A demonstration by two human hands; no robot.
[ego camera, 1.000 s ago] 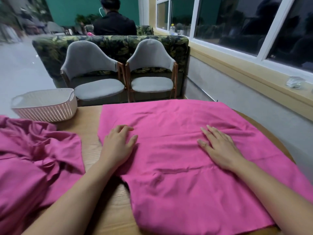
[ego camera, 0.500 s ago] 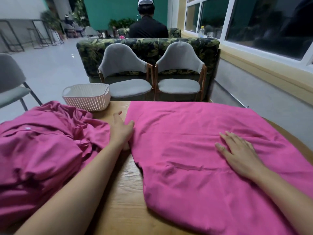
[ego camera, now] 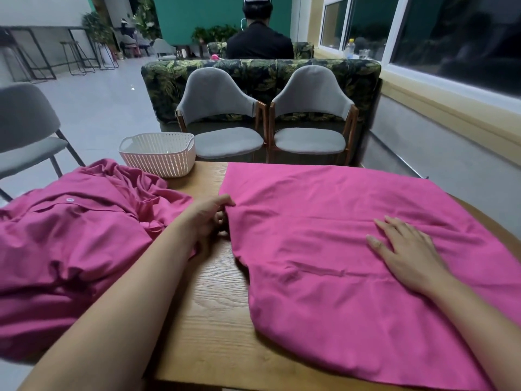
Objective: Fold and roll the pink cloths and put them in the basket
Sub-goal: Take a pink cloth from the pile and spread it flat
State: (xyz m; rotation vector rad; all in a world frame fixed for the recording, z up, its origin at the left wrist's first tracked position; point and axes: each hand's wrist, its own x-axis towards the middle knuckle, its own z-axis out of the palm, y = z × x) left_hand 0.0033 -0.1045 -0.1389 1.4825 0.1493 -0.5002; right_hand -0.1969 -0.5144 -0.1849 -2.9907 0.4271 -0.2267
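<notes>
- Crumpled pink cloths [ego camera: 70, 244]: a loose heap along the table's left edge, spilling past it. A button shows on top. Not yet folded.
- Basket [ego camera: 158, 156]: white and perforated, at the table's far left corner, just beyond the heap.
- Table [ego camera: 214, 320]: wood, with a bare strip showing between the heap and the laid-out cloth.
- Left hand [ego camera: 207, 221]: at the left edge of the laid-out cloth, thumb on top and fingers curled beneath, pinching the hem.
- Spread pink cloth [ego camera: 324, 292]: lies flat over the table's right half and reaches its far edge. Shallow wrinkles run across the middle.
- Right hand [ego camera: 406, 252]: palm down on the right part of the cloth, fingers straight and slightly fanned. It presses the cloth and grasps nothing.
- Step in hand, as judged: the first fold, left edge carried over to the right.
- Handling note: keep the right palm anchoring so the fabric does not slide. Lift the pinched hem low and evenly, align it with the opposite edge, then smooth the wrinkles before rolling.
</notes>
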